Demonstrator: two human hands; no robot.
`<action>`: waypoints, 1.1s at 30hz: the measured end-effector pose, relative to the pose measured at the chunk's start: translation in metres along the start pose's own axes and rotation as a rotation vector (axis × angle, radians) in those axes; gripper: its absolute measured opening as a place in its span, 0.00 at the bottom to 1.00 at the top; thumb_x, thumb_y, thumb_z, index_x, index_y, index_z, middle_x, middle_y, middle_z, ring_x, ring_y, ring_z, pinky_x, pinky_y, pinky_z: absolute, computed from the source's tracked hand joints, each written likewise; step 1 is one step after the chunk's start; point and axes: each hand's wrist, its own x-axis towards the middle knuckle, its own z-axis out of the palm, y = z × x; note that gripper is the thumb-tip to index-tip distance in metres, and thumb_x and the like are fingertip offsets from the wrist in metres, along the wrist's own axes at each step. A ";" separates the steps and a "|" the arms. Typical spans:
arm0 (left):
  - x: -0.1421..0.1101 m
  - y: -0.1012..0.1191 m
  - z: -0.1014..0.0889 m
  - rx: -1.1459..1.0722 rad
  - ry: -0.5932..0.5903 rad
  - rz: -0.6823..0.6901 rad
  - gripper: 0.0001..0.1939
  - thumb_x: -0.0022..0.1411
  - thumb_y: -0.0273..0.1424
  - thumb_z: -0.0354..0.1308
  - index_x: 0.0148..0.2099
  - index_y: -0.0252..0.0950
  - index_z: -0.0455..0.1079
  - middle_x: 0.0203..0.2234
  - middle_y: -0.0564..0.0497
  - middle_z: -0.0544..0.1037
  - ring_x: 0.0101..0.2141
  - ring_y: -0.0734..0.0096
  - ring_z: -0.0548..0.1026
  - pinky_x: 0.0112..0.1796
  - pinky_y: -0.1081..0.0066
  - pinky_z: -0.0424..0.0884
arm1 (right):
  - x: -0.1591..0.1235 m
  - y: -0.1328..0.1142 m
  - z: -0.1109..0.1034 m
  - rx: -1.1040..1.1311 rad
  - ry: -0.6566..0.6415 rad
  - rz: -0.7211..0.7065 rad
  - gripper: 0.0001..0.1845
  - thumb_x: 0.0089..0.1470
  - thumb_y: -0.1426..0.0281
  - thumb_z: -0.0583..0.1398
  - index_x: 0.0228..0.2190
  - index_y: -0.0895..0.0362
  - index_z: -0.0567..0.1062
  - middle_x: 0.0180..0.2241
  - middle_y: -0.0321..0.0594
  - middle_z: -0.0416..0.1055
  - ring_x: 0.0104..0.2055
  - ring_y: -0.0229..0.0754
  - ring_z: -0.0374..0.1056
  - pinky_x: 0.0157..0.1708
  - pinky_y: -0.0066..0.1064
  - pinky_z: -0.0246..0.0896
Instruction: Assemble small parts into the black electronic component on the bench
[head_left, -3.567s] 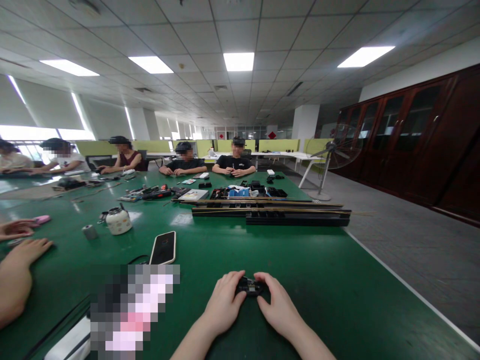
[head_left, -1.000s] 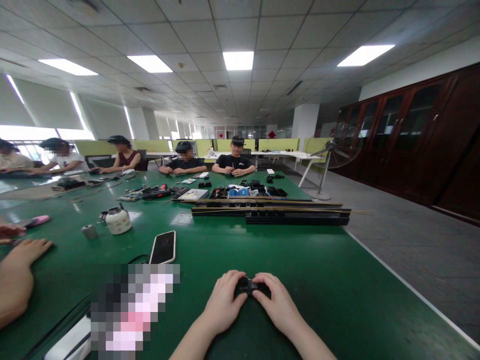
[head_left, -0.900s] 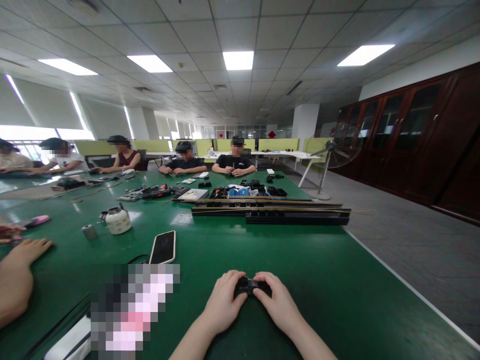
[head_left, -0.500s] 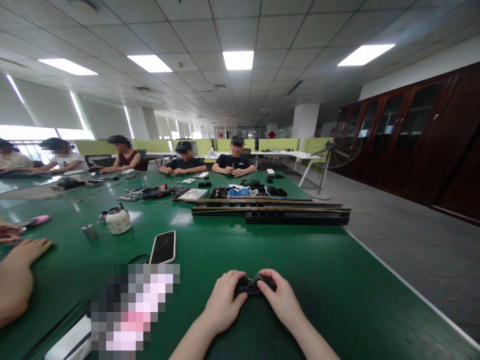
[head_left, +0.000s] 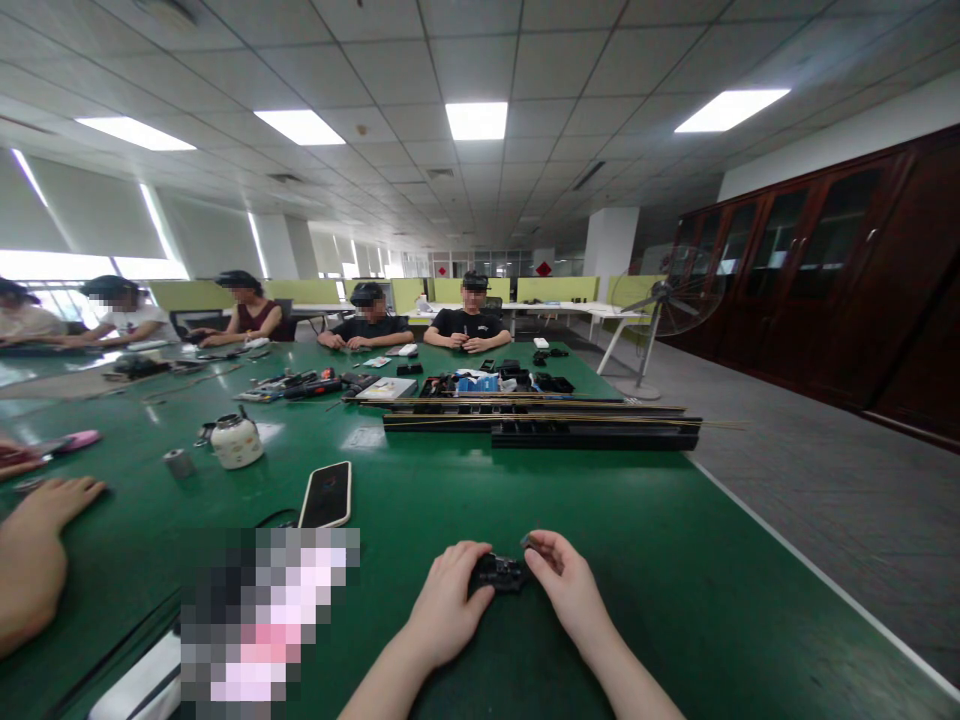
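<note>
My left hand [head_left: 454, 592] grips a small black plastic part [head_left: 501, 572] by its left end, low over the green table [head_left: 637, 530]. The part's upper face shows recesses and small fittings, too small to make out. Just to its right, my right hand [head_left: 561, 570] is raised a little and apart from it. Thumb and fingers of that hand pinch a small dark grey piece [head_left: 527, 541], whose kind I cannot tell.
Left of my hands lie a phone [head_left: 327, 494], a white jar [head_left: 237, 441] and a metal cylinder [head_left: 178, 462]. Long black rails [head_left: 596, 432] with thin rods cross the table ahead. Another person's arm [head_left: 37, 550] rests at the left edge. Several people sit beyond.
My right hand has lifted up and to the right, off the black part, with a small dark grey piece in its fingers. My left hand stays in place.
</note>
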 end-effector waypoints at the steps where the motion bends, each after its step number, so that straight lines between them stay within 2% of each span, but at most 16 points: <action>1: 0.000 0.000 0.000 -0.002 0.002 0.002 0.20 0.54 0.27 0.51 0.51 0.40 0.63 0.48 0.48 0.70 0.49 0.61 0.65 0.50 0.63 0.59 | 0.000 -0.001 0.000 0.011 0.005 0.007 0.18 0.39 0.59 0.64 0.31 0.57 0.73 0.33 0.45 0.77 0.39 0.47 0.72 0.44 0.40 0.66; 8: 0.000 0.000 0.000 -0.015 0.009 0.006 0.21 0.55 0.28 0.52 0.52 0.39 0.63 0.48 0.47 0.70 0.49 0.61 0.65 0.50 0.63 0.59 | 0.002 -0.010 -0.004 0.089 0.079 0.079 0.22 0.34 0.58 0.65 0.32 0.58 0.73 0.35 0.47 0.77 0.41 0.50 0.72 0.47 0.43 0.64; 16: 0.000 0.000 0.000 -0.015 0.003 0.000 0.21 0.55 0.27 0.52 0.52 0.39 0.63 0.49 0.47 0.69 0.49 0.61 0.65 0.51 0.63 0.59 | 0.001 -0.014 -0.008 0.149 0.107 0.146 0.25 0.37 0.60 0.65 0.38 0.59 0.73 0.41 0.48 0.75 0.47 0.50 0.69 0.51 0.42 0.60; 20: 0.000 0.001 -0.001 -0.016 0.006 0.002 0.21 0.54 0.27 0.52 0.52 0.39 0.63 0.49 0.47 0.69 0.49 0.62 0.65 0.50 0.64 0.59 | 0.001 -0.013 -0.010 0.193 0.125 0.179 0.25 0.38 0.59 0.65 0.39 0.59 0.73 0.42 0.47 0.75 0.47 0.50 0.69 0.50 0.41 0.60; 28: -0.001 0.000 0.000 -0.014 0.007 0.005 0.21 0.54 0.27 0.52 0.52 0.38 0.63 0.48 0.47 0.70 0.49 0.61 0.66 0.50 0.63 0.60 | 0.006 0.000 -0.011 0.351 0.184 0.218 0.26 0.33 0.58 0.68 0.37 0.57 0.75 0.39 0.43 0.76 0.46 0.48 0.68 0.47 0.36 0.61; 33: 0.000 0.001 0.000 -0.012 0.004 -0.002 0.21 0.54 0.27 0.51 0.52 0.38 0.63 0.49 0.47 0.69 0.49 0.61 0.66 0.50 0.64 0.59 | 0.005 -0.002 -0.011 0.408 0.207 0.245 0.25 0.32 0.58 0.68 0.35 0.56 0.76 0.38 0.41 0.76 0.44 0.47 0.69 0.44 0.35 0.62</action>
